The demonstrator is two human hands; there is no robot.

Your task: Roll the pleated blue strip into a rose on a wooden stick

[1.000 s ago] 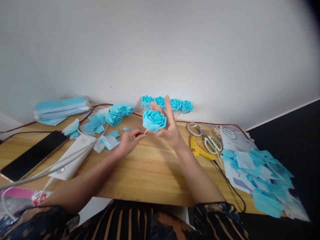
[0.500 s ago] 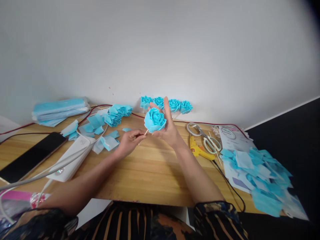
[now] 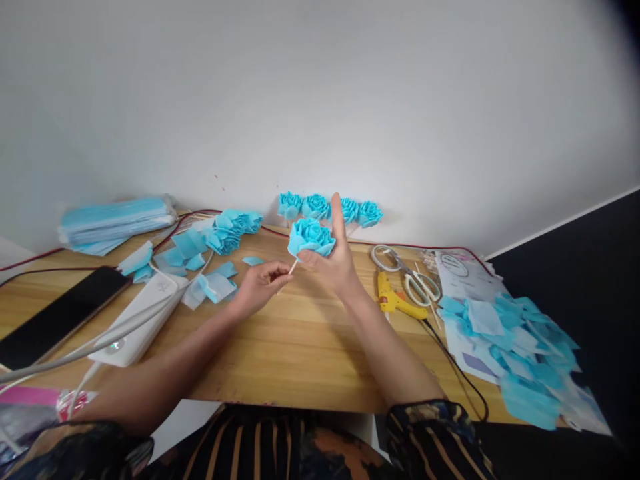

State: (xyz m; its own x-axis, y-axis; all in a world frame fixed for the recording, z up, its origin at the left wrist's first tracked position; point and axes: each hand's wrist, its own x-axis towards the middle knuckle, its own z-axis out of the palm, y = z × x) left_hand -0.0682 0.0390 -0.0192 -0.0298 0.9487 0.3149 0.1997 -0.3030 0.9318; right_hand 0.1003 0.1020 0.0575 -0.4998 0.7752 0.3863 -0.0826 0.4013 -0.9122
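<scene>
A blue handmade flower [image 3: 311,236] on a thin stick stem [image 3: 294,267] is held up over the middle of the desk. My left hand [image 3: 261,285] pinches the stem between thumb and fingers below the bloom. Around the right side of the bloom is my right hand [image 3: 336,261], its thumb pressed on the lower petals and its index finger pointing up; the other fingers are partly hidden behind the petals. Behind, several similar blue flowers [image 3: 290,203] lean in a row against the wall.
Scissors [image 3: 423,288] and a yellow glue gun [image 3: 395,300] lie on the right, beside a pile of blue pieces [image 3: 515,333]. On the left are a phone [image 3: 65,317], a white power strip [image 3: 145,320], cables, blue scraps [image 3: 215,285] and a stack of blue sheets [image 3: 117,223].
The bloom has tipped to show more of its side. My right thumb has come up onto the front petals. The left hand keeps its pinch on the stem.
</scene>
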